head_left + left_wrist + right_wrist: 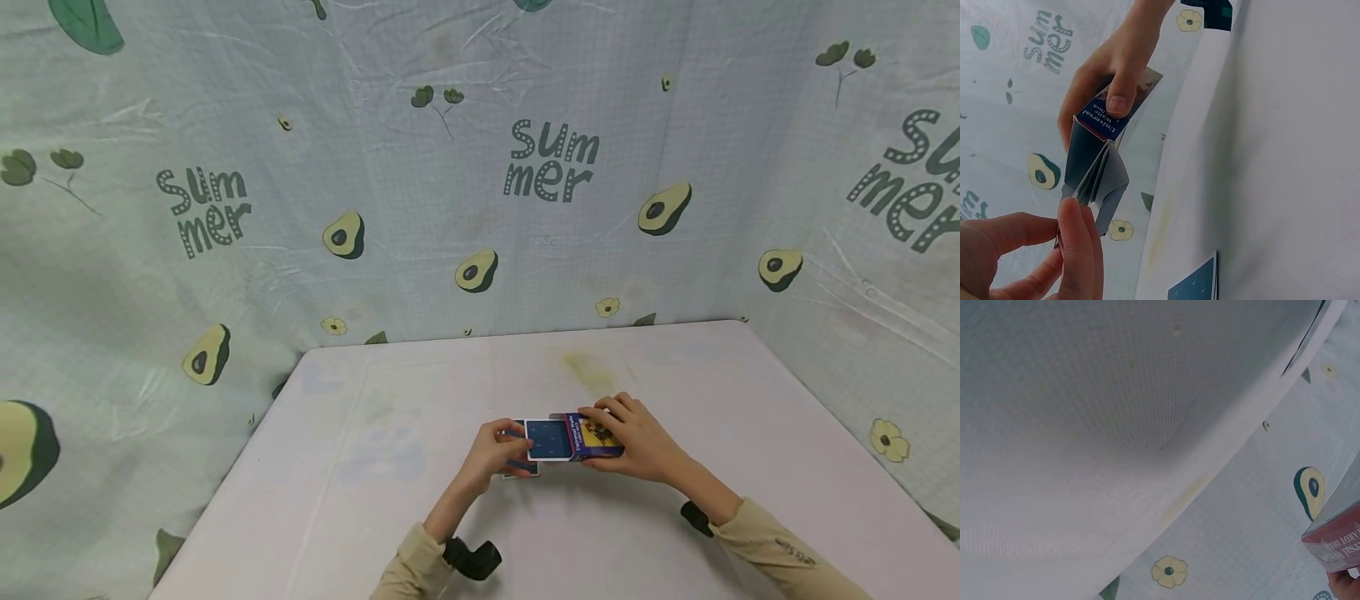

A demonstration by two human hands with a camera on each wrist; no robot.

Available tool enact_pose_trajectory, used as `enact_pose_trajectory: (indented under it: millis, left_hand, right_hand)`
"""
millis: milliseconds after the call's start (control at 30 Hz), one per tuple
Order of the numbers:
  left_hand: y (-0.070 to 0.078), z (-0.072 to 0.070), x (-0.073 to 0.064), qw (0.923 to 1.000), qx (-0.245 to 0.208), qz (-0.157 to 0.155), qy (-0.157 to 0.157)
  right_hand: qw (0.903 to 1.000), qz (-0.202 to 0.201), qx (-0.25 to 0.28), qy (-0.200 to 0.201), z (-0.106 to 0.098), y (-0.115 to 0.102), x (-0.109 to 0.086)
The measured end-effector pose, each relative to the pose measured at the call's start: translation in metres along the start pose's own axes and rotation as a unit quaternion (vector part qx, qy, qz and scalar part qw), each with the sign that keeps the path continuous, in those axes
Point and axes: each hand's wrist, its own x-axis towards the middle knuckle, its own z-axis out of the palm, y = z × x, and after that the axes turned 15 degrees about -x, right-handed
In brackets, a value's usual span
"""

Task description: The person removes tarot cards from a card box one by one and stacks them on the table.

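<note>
While our right hand (pixel 633 437) grips the Universal Waite tarot box (pixel 597 442) just right of centre in the lower half of the head view, our left hand (pixel 489 454) pinches the left end of blue-backed tarot cards (pixel 549 442) at the box's mouth. We cannot tell how many cards are in that pinch. More blue-backed cards (pixel 1192 285) lie on the white table (pixel 360 517), at the bottom of the left wrist view.

From here, we judge, a card corner could catch on a raised box flap (pixel 1114 175) and bend if the cards and mouth are out of line. A loose pinch could let the cards fan and drop, since the box appears lifted off the table. Our left hand, low over the loose cards, could also brush and scatter them.

As for edges, the table's far side crosses mid-frame above our hands, with the avocado-print curtain (pixel 420 192) behind it; the other sides slope to the lower left and lower right. Room to move spreads widest across the white surface left of our hands, and some lies between our forearms at bottom centre.
</note>
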Motion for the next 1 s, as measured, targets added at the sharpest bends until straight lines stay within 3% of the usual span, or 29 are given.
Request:
enact_pose_trajectory:
  millis: [500,800,1000]
  left_hand:
    - [-0.003,-0.005,0.002,0.9997,-0.020,0.010,-0.001]
    - [-0.023,-0.015,0.017,0.9997,-0.020,0.012,0.007]
    - [-0.026,-0.019,0.019,0.9997,-0.019,0.012,0.013]
  right_hand:
    - [0.9998,0.017,0.000,-0.009,0.000,-0.001,0.001]
    - [0.9999,0.012,-0.006,-0.005,0.000,0.002,-0.001]
    - [1.0000,0.008,-0.003,-0.002,0.000,0.003,-0.003]
